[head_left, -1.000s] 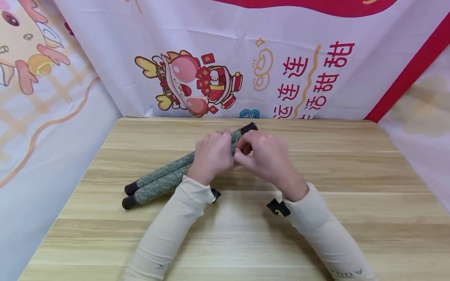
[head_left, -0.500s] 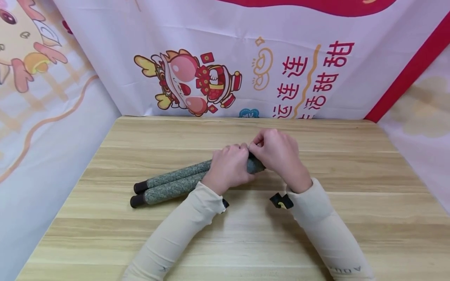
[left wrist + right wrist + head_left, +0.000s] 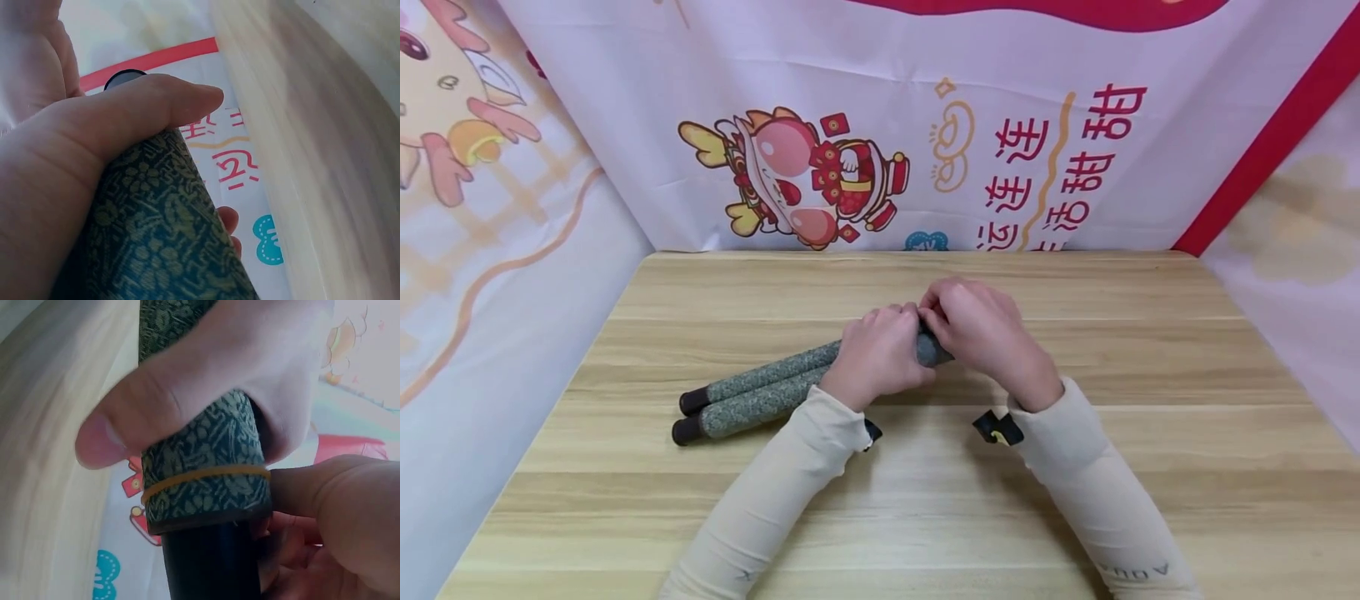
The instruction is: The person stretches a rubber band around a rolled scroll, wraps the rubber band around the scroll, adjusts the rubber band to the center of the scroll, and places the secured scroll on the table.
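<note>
On the wooden table (image 3: 1075, 467), two rolled scrolls (image 3: 760, 392) wrapped in green patterned cloth are lying side by side, slanting from the near left up toward the middle. Left of the hands, the scrolls' dark end caps (image 3: 688, 415) are resting on the table, the nearer cap just in front of the farther one. At the scrolls' right end, the left hand (image 3: 876, 354) is curling its fingers over both rolls and is gripping them; the left wrist view is showing the thumb (image 3: 144, 112) lying across the patterned cloth, with a round dark cap showing just beyond it. Just right of the left hand and touching it, the right hand (image 3: 985, 329) is closing round the same end of the scrolls, its fingertips meeting those of the left hand. The right wrist view is showing the right thumb (image 3: 150, 406) pressing on the cloth just above a thin yellow rubber band (image 3: 206, 475), which is circling the roll close to the cloth's edge; below the band the dark end of the rod (image 3: 209, 562) is sticking out. Both forearms are wearing pale cream sleeves (image 3: 775, 500), each with a small black strap at the wrist. Behind the table, a white and red printed banner (image 3: 880, 125) with a cartoon figure and red characters is hanging as a backdrop.
</note>
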The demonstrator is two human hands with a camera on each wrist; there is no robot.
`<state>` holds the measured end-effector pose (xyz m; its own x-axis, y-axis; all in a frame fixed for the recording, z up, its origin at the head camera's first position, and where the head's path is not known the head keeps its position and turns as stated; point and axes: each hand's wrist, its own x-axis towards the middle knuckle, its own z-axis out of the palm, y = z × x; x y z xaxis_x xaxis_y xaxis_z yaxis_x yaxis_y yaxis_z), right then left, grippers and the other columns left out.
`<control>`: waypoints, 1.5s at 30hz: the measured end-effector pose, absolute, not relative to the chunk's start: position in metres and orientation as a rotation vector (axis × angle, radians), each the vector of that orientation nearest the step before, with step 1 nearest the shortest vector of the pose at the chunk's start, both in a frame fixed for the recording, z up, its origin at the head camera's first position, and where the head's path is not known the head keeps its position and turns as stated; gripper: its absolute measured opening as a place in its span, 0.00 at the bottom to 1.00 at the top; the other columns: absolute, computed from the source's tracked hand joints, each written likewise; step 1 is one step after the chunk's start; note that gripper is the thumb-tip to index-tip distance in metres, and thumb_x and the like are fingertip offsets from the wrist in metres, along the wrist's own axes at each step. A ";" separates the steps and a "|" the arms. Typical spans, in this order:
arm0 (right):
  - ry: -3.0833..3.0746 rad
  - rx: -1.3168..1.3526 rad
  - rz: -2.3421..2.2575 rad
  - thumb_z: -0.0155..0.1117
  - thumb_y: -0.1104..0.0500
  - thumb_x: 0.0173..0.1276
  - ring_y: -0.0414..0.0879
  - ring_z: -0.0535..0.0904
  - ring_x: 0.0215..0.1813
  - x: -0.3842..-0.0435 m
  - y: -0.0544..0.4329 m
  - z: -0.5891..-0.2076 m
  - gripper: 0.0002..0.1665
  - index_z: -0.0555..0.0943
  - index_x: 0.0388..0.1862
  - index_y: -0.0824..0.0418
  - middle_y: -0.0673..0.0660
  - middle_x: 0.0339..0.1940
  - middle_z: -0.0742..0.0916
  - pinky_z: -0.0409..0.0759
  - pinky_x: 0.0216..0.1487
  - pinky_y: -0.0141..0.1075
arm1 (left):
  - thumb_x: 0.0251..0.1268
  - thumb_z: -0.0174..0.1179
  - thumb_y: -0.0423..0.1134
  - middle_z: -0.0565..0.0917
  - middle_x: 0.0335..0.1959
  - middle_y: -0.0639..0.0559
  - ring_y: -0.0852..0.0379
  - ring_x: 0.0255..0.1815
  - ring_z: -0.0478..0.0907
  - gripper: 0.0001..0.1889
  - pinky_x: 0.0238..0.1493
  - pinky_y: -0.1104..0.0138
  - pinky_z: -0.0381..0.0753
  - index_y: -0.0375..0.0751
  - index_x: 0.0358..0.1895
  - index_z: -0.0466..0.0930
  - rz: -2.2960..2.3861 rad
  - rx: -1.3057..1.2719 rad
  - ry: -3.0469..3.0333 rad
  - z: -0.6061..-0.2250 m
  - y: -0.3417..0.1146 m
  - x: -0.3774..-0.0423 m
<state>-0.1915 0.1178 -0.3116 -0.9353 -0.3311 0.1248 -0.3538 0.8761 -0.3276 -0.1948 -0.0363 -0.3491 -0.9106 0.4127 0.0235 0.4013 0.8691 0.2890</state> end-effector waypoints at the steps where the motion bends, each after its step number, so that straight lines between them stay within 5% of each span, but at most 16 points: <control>1: -2.975 0.565 0.520 0.67 0.54 0.77 0.48 0.83 0.37 -0.190 0.117 -0.310 0.10 0.89 0.45 0.59 0.54 0.39 0.90 0.82 0.39 0.41 | 0.51 0.79 0.59 0.86 0.46 0.48 0.48 0.43 0.84 0.34 0.43 0.47 0.87 0.43 0.56 0.79 0.463 0.649 3.005 -0.349 -0.038 -0.196; 13: -2.990 0.783 0.440 0.65 0.55 0.72 0.42 0.75 0.25 -0.167 0.107 -0.300 0.07 0.83 0.32 0.54 0.47 0.21 0.81 0.73 0.28 0.35 | 0.53 0.76 0.60 0.86 0.45 0.47 0.46 0.43 0.84 0.38 0.44 0.44 0.85 0.49 0.66 0.76 0.497 0.536 3.075 -0.339 -0.063 -0.209; 26: -3.080 0.823 0.547 0.71 0.56 0.71 0.44 0.85 0.42 -0.172 0.105 -0.305 0.03 0.88 0.41 0.53 0.48 0.39 0.90 0.85 0.44 0.40 | 0.51 0.78 0.63 0.85 0.42 0.45 0.47 0.39 0.83 0.39 0.43 0.49 0.87 0.39 0.58 0.78 0.635 0.445 3.074 -0.332 -0.081 -0.218; 33: -2.865 0.944 0.612 0.71 0.55 0.70 0.43 0.81 0.41 -0.170 0.103 -0.304 0.02 0.87 0.36 0.51 0.47 0.45 0.87 0.81 0.41 0.37 | 0.46 0.79 0.64 0.85 0.39 0.48 0.47 0.38 0.81 0.37 0.39 0.51 0.83 0.44 0.54 0.79 0.713 0.351 3.118 -0.324 -0.094 -0.219; 38: -2.639 1.173 0.703 0.72 0.56 0.68 0.41 0.77 0.36 -0.169 0.100 -0.305 0.06 0.81 0.34 0.52 0.48 0.36 0.85 0.78 0.40 0.37 | 0.43 0.79 0.66 0.87 0.40 0.48 0.45 0.41 0.81 0.39 0.40 0.50 0.82 0.47 0.56 0.82 0.752 0.260 3.131 -0.320 -0.105 -0.223; 45: -2.507 1.383 0.802 0.70 0.56 0.69 0.35 0.73 0.31 -0.154 0.090 -0.301 0.11 0.77 0.30 0.52 0.44 0.27 0.79 0.74 0.34 0.30 | 0.43 0.80 0.63 0.87 0.53 0.43 0.41 0.51 0.82 0.49 0.52 0.43 0.80 0.44 0.71 0.76 0.789 0.089 3.104 -0.317 -0.132 -0.232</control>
